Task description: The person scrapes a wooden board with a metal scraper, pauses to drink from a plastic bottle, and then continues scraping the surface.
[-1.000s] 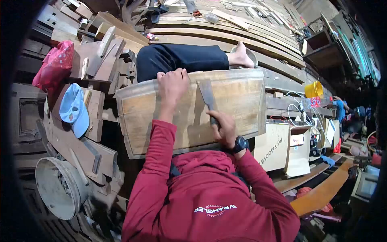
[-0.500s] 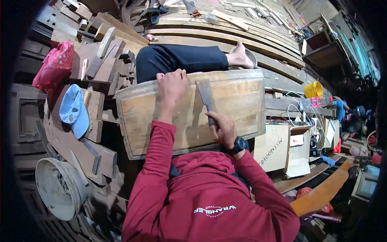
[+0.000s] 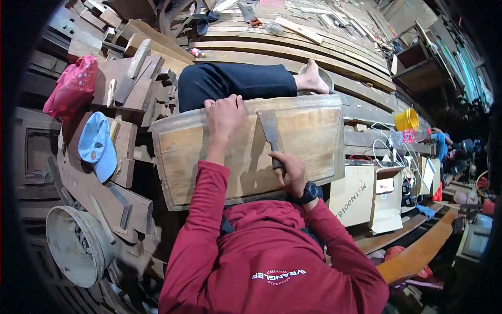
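Across my lap lies a wide wooden panel (image 3: 198, 167) with a paler framed edge. My left hand (image 3: 225, 119) rests at its far edge, fingers curled over the rim. My right hand (image 3: 291, 171), with a dark watch (image 3: 310, 191) on the wrist, is closed around the handle of a scraper (image 3: 269, 128). The scraper has a flat, broad metal blade that overlaps the panel's upper middle and points away from me. Its shadow falls on the wood to the left of the blade.
Wood offcuts, a blue cap (image 3: 97, 146), a red polka-dot bag (image 3: 72, 86) and a white bucket (image 3: 78, 246) sit on the left. To the right are a cardboard box (image 3: 351, 194), cables and a yellow container (image 3: 406, 119). Slatted boards (image 3: 298, 55) stretch ahead.
The panel, both hands and the scraper appear slightly lower in view. Both hands keep the same grip, and the scraper stays over much the same part of the panel.
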`<action>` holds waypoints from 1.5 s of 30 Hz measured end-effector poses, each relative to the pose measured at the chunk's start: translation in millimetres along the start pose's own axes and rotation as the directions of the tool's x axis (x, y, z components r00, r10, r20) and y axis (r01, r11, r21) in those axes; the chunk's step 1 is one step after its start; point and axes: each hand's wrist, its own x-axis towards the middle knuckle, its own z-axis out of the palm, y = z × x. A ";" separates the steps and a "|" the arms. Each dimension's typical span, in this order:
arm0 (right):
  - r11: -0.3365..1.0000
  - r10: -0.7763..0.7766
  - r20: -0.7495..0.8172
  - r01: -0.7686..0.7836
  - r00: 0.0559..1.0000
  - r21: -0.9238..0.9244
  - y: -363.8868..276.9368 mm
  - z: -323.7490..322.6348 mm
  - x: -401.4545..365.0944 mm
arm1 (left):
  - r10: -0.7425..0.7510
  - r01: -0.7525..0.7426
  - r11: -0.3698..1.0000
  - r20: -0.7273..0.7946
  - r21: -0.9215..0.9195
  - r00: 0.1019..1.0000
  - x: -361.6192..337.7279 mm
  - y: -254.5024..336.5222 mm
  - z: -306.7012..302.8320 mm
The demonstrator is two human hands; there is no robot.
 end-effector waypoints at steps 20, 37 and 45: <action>0.996 0.085 -0.108 -0.085 0.991 0.005 5.5 4.3 3.8 | -0.011 0.011 1.000 0.016 0.021 1.000 0.0 1.3 1.4; 1.000 0.020 -0.089 -0.018 0.996 0.019 4.8 3.1 3.3 | 0.002 -0.002 1.000 -0.013 -0.003 1.000 0.5 1.7 -1.4; 0.993 0.121 -0.029 -0.121 0.992 0.015 5.1 -1.6 -4.4 | -0.013 0.013 1.000 0.016 0.005 1.000 -0.2 0.6 0.2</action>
